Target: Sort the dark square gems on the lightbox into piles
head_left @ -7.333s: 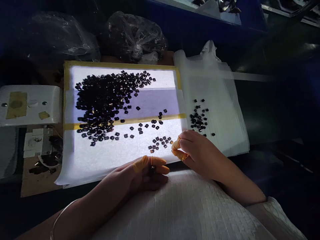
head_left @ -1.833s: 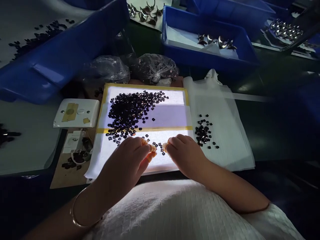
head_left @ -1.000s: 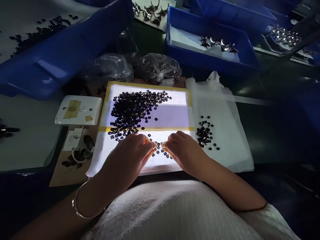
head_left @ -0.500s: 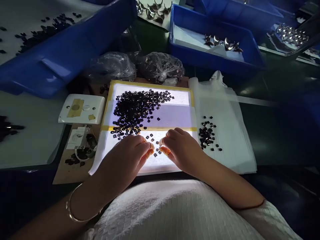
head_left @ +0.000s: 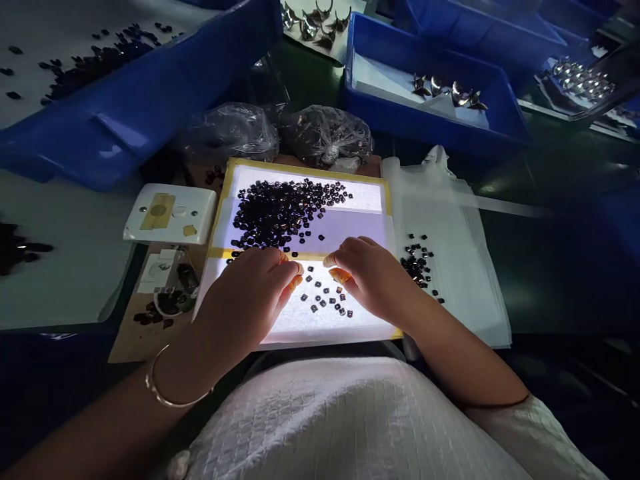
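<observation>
A heap of small dark square pieces point(head_left: 270, 213) covers the upper left of a lit white panel point(head_left: 365, 313). Several more of these pieces point(head_left: 325, 293) lie scattered in the lower middle, below and between the fingertips. My left hand point(head_left: 250, 287) is over the panel's lower left; its yellow-covered thumb and fingertip come together, and anything between them is hidden. On the other side, my right hand point(head_left: 373, 280) has its covered index fingertip and thumb a little apart, with nothing visible between them, close above the scattered pieces.
More dark pieces point(head_left: 417, 263) rest on white sheets point(head_left: 465, 267) to the right. A white switch plate point(head_left: 170, 213) sits left of the panel. Filled plastic bags point(head_left: 330, 137) lie behind it. Blue bins point(head_left: 435, 127) stand farther back, and another blue bin point(head_left: 150, 100) is at upper left.
Both hands have moved slightly up and away from the lower middle. The scattered pieces there are now more spread out and more of them show. The camera view has shifted slightly.
</observation>
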The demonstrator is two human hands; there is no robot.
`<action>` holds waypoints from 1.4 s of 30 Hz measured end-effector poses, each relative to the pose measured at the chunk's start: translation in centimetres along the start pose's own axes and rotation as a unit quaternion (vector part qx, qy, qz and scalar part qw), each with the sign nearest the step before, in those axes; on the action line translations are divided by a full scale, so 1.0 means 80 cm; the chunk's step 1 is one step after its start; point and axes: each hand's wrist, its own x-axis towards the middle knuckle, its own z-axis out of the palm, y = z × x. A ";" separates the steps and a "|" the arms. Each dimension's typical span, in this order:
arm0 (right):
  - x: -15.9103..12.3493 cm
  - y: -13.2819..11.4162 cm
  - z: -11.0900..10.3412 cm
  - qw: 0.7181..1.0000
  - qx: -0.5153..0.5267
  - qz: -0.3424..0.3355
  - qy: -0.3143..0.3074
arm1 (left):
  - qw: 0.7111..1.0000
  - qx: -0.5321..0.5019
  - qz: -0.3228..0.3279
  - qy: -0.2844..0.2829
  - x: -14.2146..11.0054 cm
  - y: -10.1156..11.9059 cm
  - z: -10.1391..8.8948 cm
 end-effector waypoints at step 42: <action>-0.068 0.020 -0.004 0.999 0.030 0.027 0.021 | 0.992 -0.066 0.106 -0.016 0.001 0.052 -0.009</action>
